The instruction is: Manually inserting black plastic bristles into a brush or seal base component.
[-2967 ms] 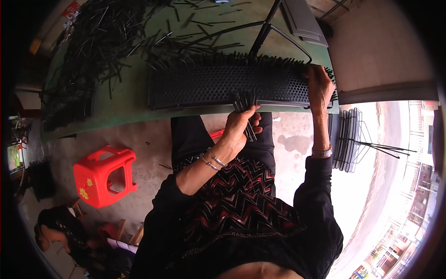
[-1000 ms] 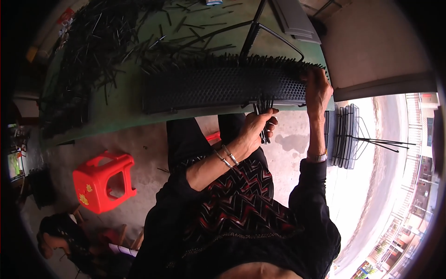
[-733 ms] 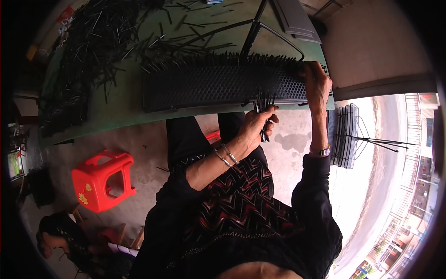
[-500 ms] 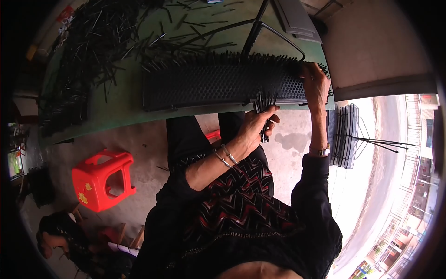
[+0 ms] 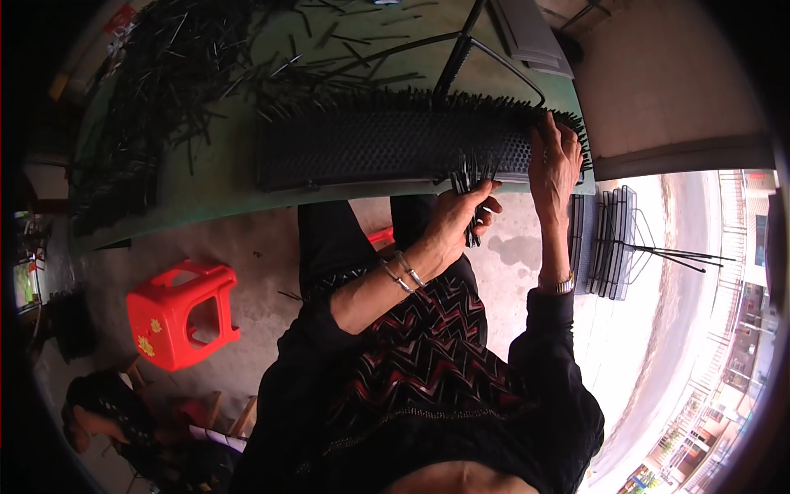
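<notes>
My left hand (image 5: pixel 462 216) is closed round a bundle of thin black strips (image 5: pixel 472 174), their ends fanning up at the panel's near edge. A long black panel (image 5: pixel 362 152) with a honeycomb of small holes lies along the near edge of the table. Black strips (image 5: pixel 395 100) stand up in a dense row along its far side. Over the panel's right end, my right hand (image 5: pixel 556 160) has its fingers bent down at this row. Whatever its fingertips pinch is hidden.
Loose black strips (image 5: pixel 177 66) are heaped on the green table (image 5: pixel 222 177). Behind the panel rises a black metal frame (image 5: pixel 457 53). Flat grey boards (image 5: pixel 527 37) lie at the far right. A red stool (image 5: pixel 169 321) stands lower left; wire racks (image 5: pixel 613 243) stand right.
My right hand has shifted slightly left and toward me at the panel's right end, its fingers turned more forward. My left hand keeps the bundle in nearly the same place.
</notes>
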Demonstrator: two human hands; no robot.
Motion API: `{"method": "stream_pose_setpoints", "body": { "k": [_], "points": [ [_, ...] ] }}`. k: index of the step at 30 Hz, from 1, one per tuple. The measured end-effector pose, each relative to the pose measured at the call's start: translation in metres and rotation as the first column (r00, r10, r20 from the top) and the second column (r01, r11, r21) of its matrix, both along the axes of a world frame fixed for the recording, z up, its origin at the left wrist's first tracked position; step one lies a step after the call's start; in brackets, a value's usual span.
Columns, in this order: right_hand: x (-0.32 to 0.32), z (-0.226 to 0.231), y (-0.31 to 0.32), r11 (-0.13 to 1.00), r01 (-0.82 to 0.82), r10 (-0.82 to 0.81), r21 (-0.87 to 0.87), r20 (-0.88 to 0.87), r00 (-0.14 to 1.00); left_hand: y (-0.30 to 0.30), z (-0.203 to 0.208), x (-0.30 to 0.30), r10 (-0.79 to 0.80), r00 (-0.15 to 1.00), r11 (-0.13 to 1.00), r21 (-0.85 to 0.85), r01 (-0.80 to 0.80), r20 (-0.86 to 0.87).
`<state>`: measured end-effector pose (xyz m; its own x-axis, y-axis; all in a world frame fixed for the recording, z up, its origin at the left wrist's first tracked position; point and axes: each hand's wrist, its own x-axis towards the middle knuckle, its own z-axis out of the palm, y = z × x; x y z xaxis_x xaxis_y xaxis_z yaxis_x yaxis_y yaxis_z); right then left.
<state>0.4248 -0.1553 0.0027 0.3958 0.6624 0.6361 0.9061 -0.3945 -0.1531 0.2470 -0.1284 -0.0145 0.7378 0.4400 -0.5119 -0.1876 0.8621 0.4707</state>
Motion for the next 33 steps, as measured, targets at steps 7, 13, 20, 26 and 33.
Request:
{"method": "stream_pose_setpoints", "body": {
  "k": [7, 13, 20, 26, 33],
  "points": [
    [-0.022, 0.027, -0.029, 0.894, -0.449, 0.134, 0.011, -0.961, 0.244, 0.000, 0.015, -0.003, -0.111, 0.990, 0.993, 0.037, 0.115, -0.088],
    [-0.016, 0.031, -0.035, 0.920, -0.391, 0.091, 0.017, -0.981, 0.172, 0.000, 0.017, -0.003, -0.211, 0.976, 0.971, 0.107, 0.215, -0.051],
    [-0.014, 0.026, -0.039, 0.919, -0.394, 0.084, 0.031, -0.990, 0.117, 0.002, 0.019, -0.005, -0.310, 0.947, 0.938, 0.135, 0.319, -0.079],
    [-0.007, 0.032, -0.048, 0.905, -0.425, 0.083, 0.027, -0.990, 0.114, 0.000, 0.013, -0.002, -0.338, 0.937, 0.925, 0.151, 0.348, -0.092],
    [-0.002, 0.043, -0.042, 0.982, -0.009, 0.162, 0.190, -0.809, 0.564, 0.015, -0.002, 0.010, -0.133, 0.980, 0.986, 0.080, 0.146, -0.149]
  ]
}}
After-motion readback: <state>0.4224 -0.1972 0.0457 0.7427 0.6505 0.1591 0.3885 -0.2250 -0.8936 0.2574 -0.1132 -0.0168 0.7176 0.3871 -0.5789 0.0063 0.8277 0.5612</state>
